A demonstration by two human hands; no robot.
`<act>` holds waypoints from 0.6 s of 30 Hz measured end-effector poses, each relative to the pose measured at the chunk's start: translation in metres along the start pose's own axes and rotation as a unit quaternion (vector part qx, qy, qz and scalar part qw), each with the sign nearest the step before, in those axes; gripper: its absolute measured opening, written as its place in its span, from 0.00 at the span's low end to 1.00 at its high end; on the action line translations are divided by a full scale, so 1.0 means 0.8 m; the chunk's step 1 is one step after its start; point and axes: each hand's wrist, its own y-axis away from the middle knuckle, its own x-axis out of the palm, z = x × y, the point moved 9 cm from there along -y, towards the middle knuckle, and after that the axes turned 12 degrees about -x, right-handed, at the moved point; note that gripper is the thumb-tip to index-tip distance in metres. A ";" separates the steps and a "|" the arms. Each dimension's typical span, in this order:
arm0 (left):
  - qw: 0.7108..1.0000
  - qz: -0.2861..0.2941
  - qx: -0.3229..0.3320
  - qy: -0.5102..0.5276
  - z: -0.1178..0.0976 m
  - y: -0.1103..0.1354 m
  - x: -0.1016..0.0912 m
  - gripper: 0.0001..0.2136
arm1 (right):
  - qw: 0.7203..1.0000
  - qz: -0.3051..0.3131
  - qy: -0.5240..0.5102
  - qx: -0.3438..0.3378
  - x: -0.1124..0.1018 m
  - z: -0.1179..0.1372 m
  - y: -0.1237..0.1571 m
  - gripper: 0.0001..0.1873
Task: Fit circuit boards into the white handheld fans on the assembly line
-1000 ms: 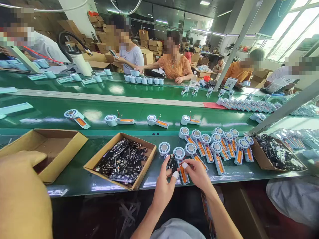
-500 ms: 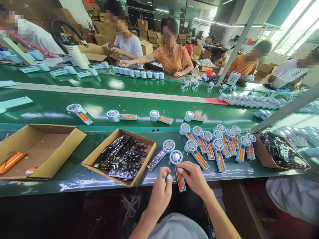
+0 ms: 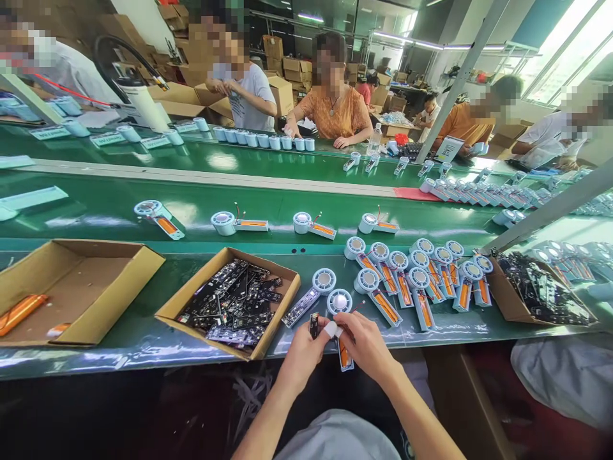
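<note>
My left hand is closed on a small black circuit board, which stands up between the fingers. My right hand is closed in a pinch, its fingertips meeting my left thumb; what they grip is hidden, though a thin red wire shows beside them. Both hands are over a light blue handheld fan body with a round head. Its handle, partly covered by the hands, has an orange battery inside. Just left lies another fan body with a circuit board fitted over its handle. White covers sit on some fingertips.
A cardboard tray of circuit boards stands left, and another cardboard tray holds orange batteries. Several fan bodies cluster at right beside a box of boards. More fans stand on the green belt. Co-workers sit opposite.
My left hand has turned and moved in against my right, bringing the circuit board into clearer view. The fans on the near belt have shifted slightly right. A co-worker's arm opposite has drawn in.
</note>
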 end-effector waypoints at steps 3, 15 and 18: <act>1.000 0.014 -0.007 0.012 -0.002 -0.004 -0.003 0.22 | 0.999 0.028 -0.040 0.021 -0.002 -0.002 -0.006 0.11; 0.998 -0.060 0.008 0.019 0.011 0.004 -0.015 0.17 | 0.999 -0.011 -0.027 0.041 0.007 -0.005 0.007 0.18; 0.997 -0.069 -0.007 0.017 0.015 0.006 -0.018 0.17 | 0.999 -0.002 -0.015 0.041 0.008 -0.004 0.005 0.18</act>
